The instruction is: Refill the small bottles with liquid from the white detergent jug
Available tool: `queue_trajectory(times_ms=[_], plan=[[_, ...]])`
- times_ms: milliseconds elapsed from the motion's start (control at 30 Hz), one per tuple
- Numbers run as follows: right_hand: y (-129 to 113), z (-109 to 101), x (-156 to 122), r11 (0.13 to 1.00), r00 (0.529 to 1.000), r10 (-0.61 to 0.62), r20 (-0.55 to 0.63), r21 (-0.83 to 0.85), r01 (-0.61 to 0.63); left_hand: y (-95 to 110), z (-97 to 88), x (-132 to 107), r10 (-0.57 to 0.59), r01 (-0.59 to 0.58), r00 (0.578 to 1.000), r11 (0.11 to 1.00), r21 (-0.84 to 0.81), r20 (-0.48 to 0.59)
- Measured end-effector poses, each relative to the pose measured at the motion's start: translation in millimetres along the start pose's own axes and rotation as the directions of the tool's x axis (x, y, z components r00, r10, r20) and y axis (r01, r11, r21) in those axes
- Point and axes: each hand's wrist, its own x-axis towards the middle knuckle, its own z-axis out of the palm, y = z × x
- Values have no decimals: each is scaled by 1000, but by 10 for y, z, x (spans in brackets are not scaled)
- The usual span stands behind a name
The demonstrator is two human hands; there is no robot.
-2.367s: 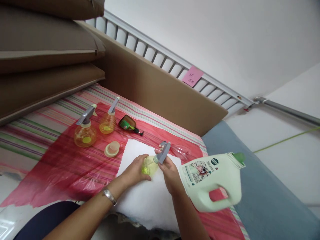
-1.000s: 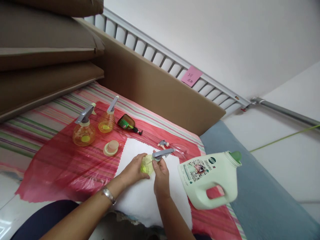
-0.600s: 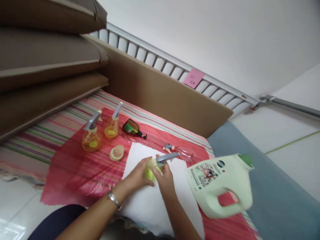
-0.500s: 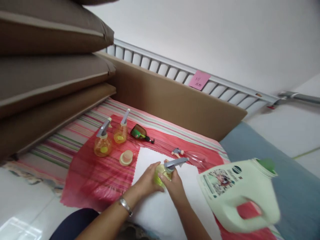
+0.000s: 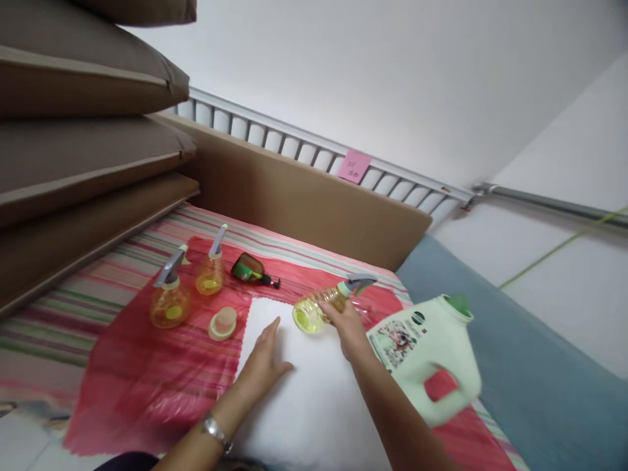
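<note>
My right hand [image 5: 347,324] grips a clear spray bottle [image 5: 314,313] with yellow liquid and a grey trigger head. The bottle is tilted, its head up to the right, over the far part of a white sheet [image 5: 314,405]. My left hand [image 5: 265,363] is apart from it above the sheet's left side, thumb and fingers spread, with nothing in it. Past my right hand lies another clear bottle, mostly hidden. A large pale green jug [image 5: 422,353] is just right of my right forearm.
Two spray bottles [image 5: 169,304] [image 5: 210,271] with yellow liquid stand on the red plastic sheet [image 5: 142,386] at left. Near them are a dark pump bottle [image 5: 248,267] and a small round container [image 5: 222,323]. Stacked brown cushions [image 5: 88,150] rise at upper left; a brown board [image 5: 304,196] stands behind.
My left hand has let go of the spray bottle and moved left, opening. My right hand has tilted the bottle over and carried it farther away. The view has shifted to the right.
</note>
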Motion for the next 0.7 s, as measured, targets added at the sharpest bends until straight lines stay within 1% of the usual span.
queue_trajectory(times_ms=[67, 133, 233, 367, 433, 500, 567, 633, 700], plan=[[-102, -43, 104, 999, 999, -37, 6, 20, 37, -36, 6, 10, 14, -13, 1000, 1000, 24, -9], [-198, -43, 144, 997, 997, -68, 25, 44, 67, -60, 17, 15, 26, -26, 1000, 999, 45, -13], [-327, 5, 125, 994, 994, -92, 55, 72, 88, -75, 33, 9, 45, -43, 999, 996, 78, -17], [-450, 77, 70, 993, 991, -107, 80, 66, 102, -58, 13, 15, 63, -59, 998, 992, 114, -30], [-486, 97, 30, 994, 991, -109, 81, 0, 109, -23, -28, 31, 72, -66, 995, 993, 98, -68], [-498, 108, -50, 983, 991, -104, 89, -142, 116, 35, -85, 34, 76, -67, 987, 996, 65, -140], [-476, 115, -183, 946, 989, -94, 111, -300, 124, 122, -143, -4, 91, -86, 976, 996, 31, -197], [-410, 126, -355, 908, 984, -84, 157, -395, 140, 231, -179, -89, 131, -131, 972, 991, 11, -194], [-310, 143, -533, 885, 973, -72, 219, -436, 164, 350, -176, -203, 164, -164, 974, 986, 11, -154]])
